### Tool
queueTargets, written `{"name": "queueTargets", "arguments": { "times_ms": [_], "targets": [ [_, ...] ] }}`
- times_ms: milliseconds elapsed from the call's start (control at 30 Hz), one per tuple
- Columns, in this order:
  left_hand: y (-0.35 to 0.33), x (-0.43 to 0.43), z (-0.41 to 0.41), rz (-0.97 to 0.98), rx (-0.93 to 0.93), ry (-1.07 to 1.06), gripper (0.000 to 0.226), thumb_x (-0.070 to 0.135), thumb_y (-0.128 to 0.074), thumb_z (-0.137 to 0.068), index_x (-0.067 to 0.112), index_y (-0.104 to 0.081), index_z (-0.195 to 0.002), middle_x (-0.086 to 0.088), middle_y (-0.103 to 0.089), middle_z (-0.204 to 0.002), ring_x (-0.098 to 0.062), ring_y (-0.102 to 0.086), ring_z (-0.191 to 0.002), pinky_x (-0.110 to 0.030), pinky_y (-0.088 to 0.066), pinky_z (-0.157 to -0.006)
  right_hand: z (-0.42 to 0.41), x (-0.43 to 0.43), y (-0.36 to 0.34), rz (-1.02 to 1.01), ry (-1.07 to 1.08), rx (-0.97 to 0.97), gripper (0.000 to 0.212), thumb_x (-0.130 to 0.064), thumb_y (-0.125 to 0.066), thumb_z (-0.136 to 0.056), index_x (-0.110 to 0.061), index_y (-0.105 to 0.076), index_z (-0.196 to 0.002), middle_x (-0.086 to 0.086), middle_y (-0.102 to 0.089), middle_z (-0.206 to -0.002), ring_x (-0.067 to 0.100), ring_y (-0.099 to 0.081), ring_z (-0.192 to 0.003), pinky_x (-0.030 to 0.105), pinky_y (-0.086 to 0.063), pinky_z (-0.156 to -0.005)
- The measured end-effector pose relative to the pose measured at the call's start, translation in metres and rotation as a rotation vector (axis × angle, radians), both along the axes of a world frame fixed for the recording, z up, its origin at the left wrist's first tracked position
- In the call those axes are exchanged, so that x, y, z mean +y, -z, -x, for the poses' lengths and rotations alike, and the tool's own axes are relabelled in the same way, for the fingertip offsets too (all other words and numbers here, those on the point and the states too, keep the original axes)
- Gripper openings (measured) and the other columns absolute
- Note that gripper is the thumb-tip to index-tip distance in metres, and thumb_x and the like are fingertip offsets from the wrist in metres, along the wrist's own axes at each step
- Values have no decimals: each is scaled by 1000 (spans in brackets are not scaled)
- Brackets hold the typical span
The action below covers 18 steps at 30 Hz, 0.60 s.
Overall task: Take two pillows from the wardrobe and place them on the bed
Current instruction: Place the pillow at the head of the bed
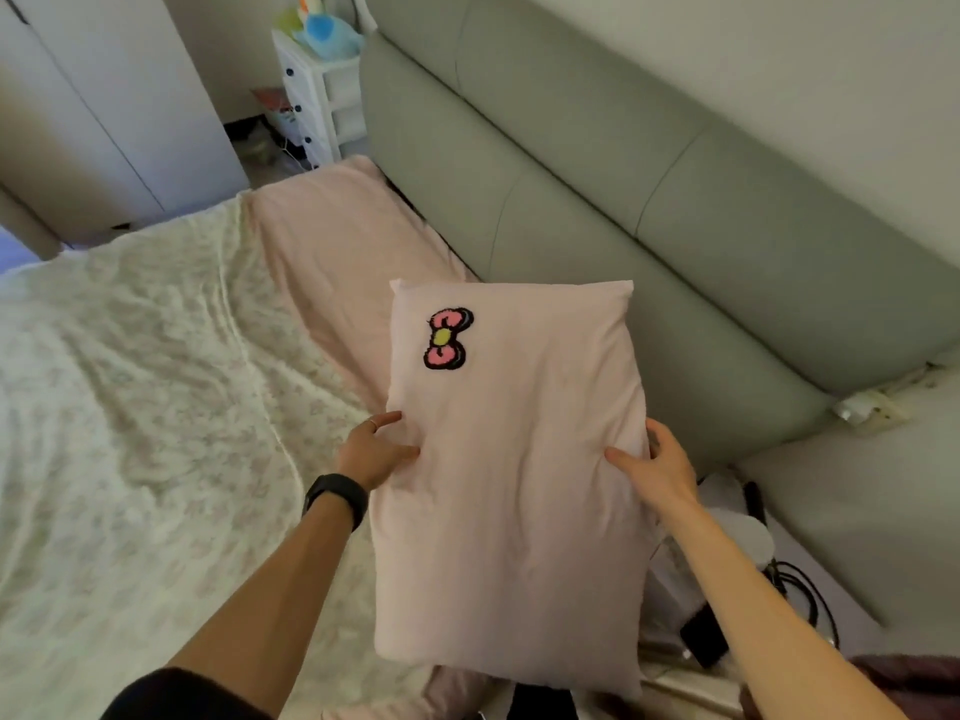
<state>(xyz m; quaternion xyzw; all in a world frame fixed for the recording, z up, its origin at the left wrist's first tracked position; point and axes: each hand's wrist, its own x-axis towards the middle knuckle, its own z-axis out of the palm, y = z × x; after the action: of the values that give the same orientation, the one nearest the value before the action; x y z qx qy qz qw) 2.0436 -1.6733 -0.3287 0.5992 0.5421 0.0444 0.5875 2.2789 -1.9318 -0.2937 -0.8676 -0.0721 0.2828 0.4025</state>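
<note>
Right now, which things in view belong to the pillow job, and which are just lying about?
Part of the job:
pink pillow with a bow patch, gripped by the left hand and right hand
second plain pink pillow lying by the grey-green padded headboard
bed with the floral cover

Lying about:
white drawer unit
blue plush toy
black cables

Both hands grip a pink pillow point(511, 475) by its long edges: left hand point(371, 452) on the left edge, right hand point(657, 467) on the right. A bow patch point(447, 338) marks its upper left corner. It is held above the bed point(135, 366), near the grey-green headboard point(597, 163).
</note>
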Motion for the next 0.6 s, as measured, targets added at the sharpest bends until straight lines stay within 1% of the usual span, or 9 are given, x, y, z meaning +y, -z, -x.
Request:
{"name": "queueTargets", "arguments": {
  "times_ms": [100, 200, 267, 333, 433, 467, 533, 567, 600],
  "targets": [
    [14, 6, -30, 27, 31, -86, 62, 13, -79, -76, 24, -56, -133, -7, -53, -132, -23, -56, -100, -32, -48, -84, -56, 37, 11, 36, -132, -10, 71, -32, -76, -83, -24, -43, -146, 2, -52, -145, 28, -52, -129, 38, -44, -101],
    [31, 8, -57, 95, 62, -187, 62, 16, -78, -77, 25, -55, -133, -5, -54, -126, -23, -58, -100, -32, -47, -78, -113, 76, 28, 93, -261, 12, 72, -34, -77, -82, -25, -44, -145, 3, -52, -147, 28, -51, -130, 43, -44, -106],
    [42, 10, -75, 127, 82, -245, 62, 17, -78, -77, 26, -54, -134, -5, -55, -125, -21, -59, -96, -31, -46, -76, -147, 101, 40, 127, -337, 30, 71, -33, -77, -82, -25, -44, -144, 4, -52, -147, 29, -51, -131, 45, -43, -107],
    [51, 15, -94, 157, 96, -294, 61, 18, -77, -78, 26, -55, -134, -5, -55, -126, -20, -58, -95, -30, -46, -76, -178, 127, 54, 147, -405, 39, 71, -32, -76, -83, -25, -44, -145, 5, -52, -147, 30, -51, -131, 46, -42, -108],
    [64, 26, -122, 171, 94, -369, 58, 16, -74, -81, 26, -53, -135, -1, -52, -123, -20, -55, -101, -29, -45, -81, -221, 166, 76, 158, -489, 37, 70, -32, -74, -85, -25, -43, -148, 4, -51, -147, 30, -49, -133, 44, -40, -110],
    [68, 31, -131, 172, 92, -391, 60, 18, -72, -82, 27, -51, -137, -1, -52, -127, -21, -56, -104, -30, -46, -84, -233, 178, 84, 156, -514, 36, 71, -33, -72, -86, -27, -41, -149, 2, -49, -149, 29, -47, -135, 43, -38, -112],
    [79, 41, -147, 135, 126, -416, 64, 23, -69, -84, 27, -45, -143, -5, -49, -142, -26, -55, -118, -33, -47, -93, -251, 198, 108, 173, -569, 38, 74, -34, -68, -90, -29, -31, -154, 0, -40, -156, 28, -40, -141, 42, -33, -117],
    [84, 44, -154, 100, 183, -401, 65, 25, -66, -86, 26, -41, -146, -7, -45, -148, -27, -52, -124, -32, -45, -95, -257, 204, 121, 210, -595, 40, 76, -36, -65, -92, -28, -25, -156, 1, -35, -159, 28, -36, -144, 41, -30, -118],
    [89, 45, -161, 70, 249, -383, 65, 27, -63, -87, 25, -38, -148, -8, -40, -151, -28, -50, -126, -31, -44, -93, -260, 207, 136, 261, -611, 43, 78, -39, -62, -94, -27, -19, -157, 3, -30, -161, 28, -32, -146, 40, -27, -119]
  ]
}}
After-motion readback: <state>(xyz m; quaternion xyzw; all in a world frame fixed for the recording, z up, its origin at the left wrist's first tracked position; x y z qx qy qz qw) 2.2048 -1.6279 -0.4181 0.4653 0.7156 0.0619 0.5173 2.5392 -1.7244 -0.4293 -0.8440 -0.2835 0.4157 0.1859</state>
